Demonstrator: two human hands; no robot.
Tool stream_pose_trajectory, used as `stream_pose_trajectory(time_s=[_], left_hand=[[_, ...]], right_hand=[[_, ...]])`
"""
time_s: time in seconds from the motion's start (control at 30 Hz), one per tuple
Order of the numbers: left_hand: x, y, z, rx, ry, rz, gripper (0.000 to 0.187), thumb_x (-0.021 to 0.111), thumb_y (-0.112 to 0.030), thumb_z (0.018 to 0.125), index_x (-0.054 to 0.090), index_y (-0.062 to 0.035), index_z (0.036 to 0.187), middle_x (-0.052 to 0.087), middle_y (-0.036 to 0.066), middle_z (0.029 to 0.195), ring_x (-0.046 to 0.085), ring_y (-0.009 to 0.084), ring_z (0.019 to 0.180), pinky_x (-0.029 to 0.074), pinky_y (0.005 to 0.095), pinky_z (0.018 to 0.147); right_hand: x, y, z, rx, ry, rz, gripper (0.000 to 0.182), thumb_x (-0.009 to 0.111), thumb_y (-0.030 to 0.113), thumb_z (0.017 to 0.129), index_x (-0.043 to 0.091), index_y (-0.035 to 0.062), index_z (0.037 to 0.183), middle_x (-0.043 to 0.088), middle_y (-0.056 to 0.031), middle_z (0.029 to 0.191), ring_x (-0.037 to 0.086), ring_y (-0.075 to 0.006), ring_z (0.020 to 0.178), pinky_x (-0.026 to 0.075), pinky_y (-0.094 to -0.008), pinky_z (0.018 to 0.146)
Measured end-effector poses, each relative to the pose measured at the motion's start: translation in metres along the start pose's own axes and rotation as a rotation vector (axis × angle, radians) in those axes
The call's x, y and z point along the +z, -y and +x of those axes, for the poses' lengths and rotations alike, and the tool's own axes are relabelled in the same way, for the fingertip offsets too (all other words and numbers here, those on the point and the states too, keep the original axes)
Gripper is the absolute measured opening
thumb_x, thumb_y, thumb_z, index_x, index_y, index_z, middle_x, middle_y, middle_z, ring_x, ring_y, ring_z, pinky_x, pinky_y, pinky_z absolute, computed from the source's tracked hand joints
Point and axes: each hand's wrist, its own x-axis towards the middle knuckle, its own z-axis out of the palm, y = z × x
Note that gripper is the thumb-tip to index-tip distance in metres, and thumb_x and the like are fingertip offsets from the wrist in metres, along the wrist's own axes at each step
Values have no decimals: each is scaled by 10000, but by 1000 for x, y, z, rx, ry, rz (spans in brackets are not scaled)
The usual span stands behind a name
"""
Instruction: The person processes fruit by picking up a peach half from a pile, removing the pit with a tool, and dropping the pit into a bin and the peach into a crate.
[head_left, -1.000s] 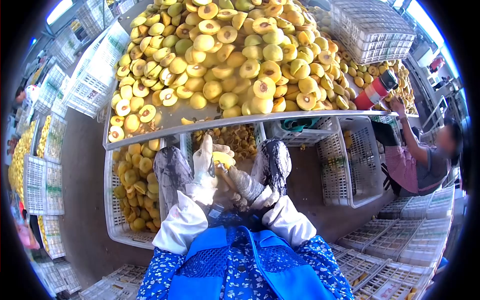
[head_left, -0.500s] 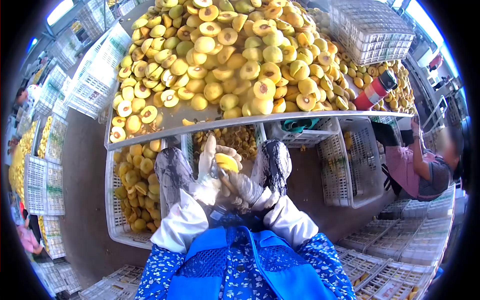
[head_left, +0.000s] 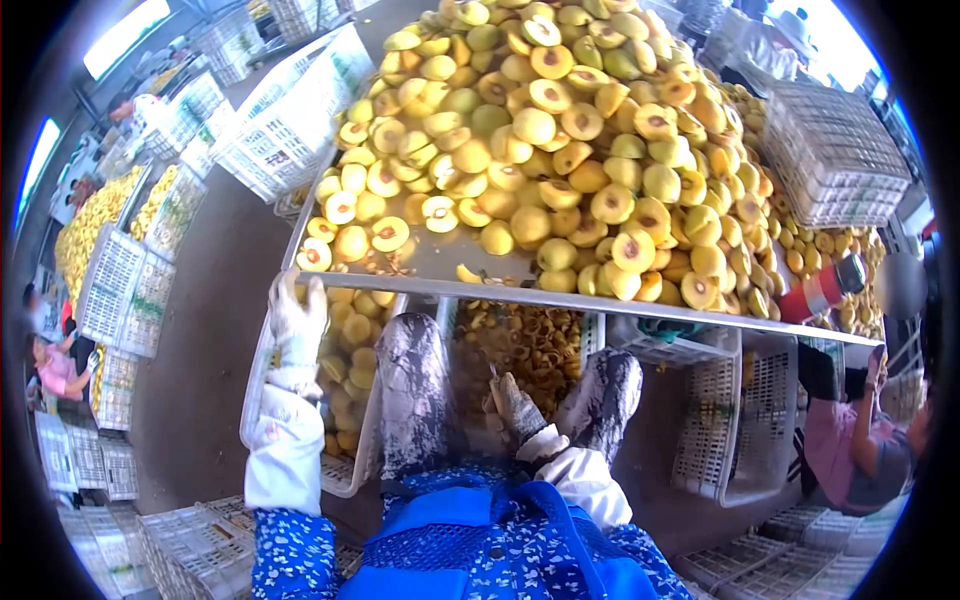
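Note:
My left hand [head_left: 298,318], in a pale glove, reaches to the front edge of the metal table [head_left: 440,262], its fingers stretched out with no fruit visible in them. Below and beside it stands a white crate [head_left: 258,385] of yellow peach halves [head_left: 350,405]. Between my knees my gloved right hand [head_left: 517,408] is closed round a small thin tool [head_left: 493,375]; its tip points up and its kind is unclear. Under that hand a container holds brownish-yellow scraps [head_left: 525,340]. A large heap of halved peaches [head_left: 530,125] covers the table, several with stones showing.
A red bottle with a black cap [head_left: 822,288] lies on the table's right side. Crates are stacked at the back right [head_left: 838,150] and left [head_left: 290,125]. More crates [head_left: 735,425] stand right of my knees. A person in pink [head_left: 840,450] works at the right.
My left hand has moved left from between my knees to the table edge, and the peach half it held is gone from it. My right hand stays low. The view has shifted.

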Motion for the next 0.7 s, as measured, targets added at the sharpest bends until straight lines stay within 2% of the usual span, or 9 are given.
stream_pose_trajectory(time_s=[0.13, 0.17, 0.27, 0.3, 0.47, 0.53, 0.57, 0.6, 0.7], left_hand=[[37, -19, 64, 88, 335, 133, 550, 666, -337, 758, 472, -60, 1191, 527, 183, 1117, 561, 333, 965, 467, 412, 819], [52, -26, 83, 58, 606, 219, 573, 662, -346, 759, 462, -73, 1222, 508, 176, 1182, 526, 325, 1049, 439, 406, 880], [94, -17, 108, 146, 1047, 431, 667, 667, -366, 733, 427, -77, 1284, 468, 175, 1282, 465, 309, 1172, 389, 395, 967], [109, -11, 108, 207, 1129, 499, 701, 672, -371, 720, 415, -72, 1300, 457, 177, 1300, 452, 304, 1192, 378, 391, 980], [94, -9, 93, 77, 863, 161, 662, 753, -294, 627, 501, -67, 1196, 584, 138, 1127, 541, 272, 1087, 433, 363, 915], [93, 0, 71, -177, 714, -389, 588, 756, -229, 656, 518, -73, 1170, 602, 126, 1046, 570, 253, 1018, 468, 346, 835], [71, -21, 67, -523, 760, -822, 530, 749, -158, 682, 525, -61, 1153, 596, 112, 1010, 599, 251, 931, 490, 317, 750], [73, -13, 54, -425, 645, -1145, 436, 682, -123, 747, 523, -47, 1146, 593, 115, 1005, 622, 286, 852, 523, 336, 699], [25, -79, 25, -800, 547, -1909, 337, 539, -225, 853, 525, -32, 1129, 609, 140, 962, 627, 318, 798, 550, 399, 674]], right_hand=[[-26, -48, 34, -173, 22, -559, 422, 506, 259, 862, 403, 32, 1203, 522, -177, 996, 559, -313, 690, 476, -394, 554], [-34, -58, 43, -223, 23, -702, 495, 518, 223, 844, 372, 20, 1271, 516, -208, 1086, 575, -348, 748, 493, -412, 590], [-42, -59, 54, -212, -66, -543, 420, 519, 283, 819, 431, 46, 1154, 467, -162, 1009, 541, -286, 671, 445, -369, 527], [-45, -67, 56, -259, -114, -386, 367, 491, 439, 840, 513, 99, 976, 478, -77, 772, 486, -205, 533, 383, -318, 442], [21, 24, -11, -63, -195, 82, 377, 517, 538, 864, 592, 171, 828, 493, 44, 561, 415, -100, 395, 299, -247, 353], [-13, -7, 17, -317, -178, -237, 317, 537, 448, 886, 604, 138, 889, 546, 27, 642, 485, -103, 474, 370, -243, 411], [-13, -9, 11, -381, -165, -273, 291, 538, 399, 898, 607, 117, 920, 569, 14, 692, 516, -106, 529, 400, -241, 456], [-14, -11, 5, -445, -153, -307, 266, 539, 349, 909, 609, 96, 951, 592, 2, 742, 546, -110, 584, 430, -239, 501], [34, 66, -41, -537, -139, -279, 223, 509, 200, 935, 599, 22, 1035, 632, -53, 909, 596, -129, 784, 476, -233, 673]])
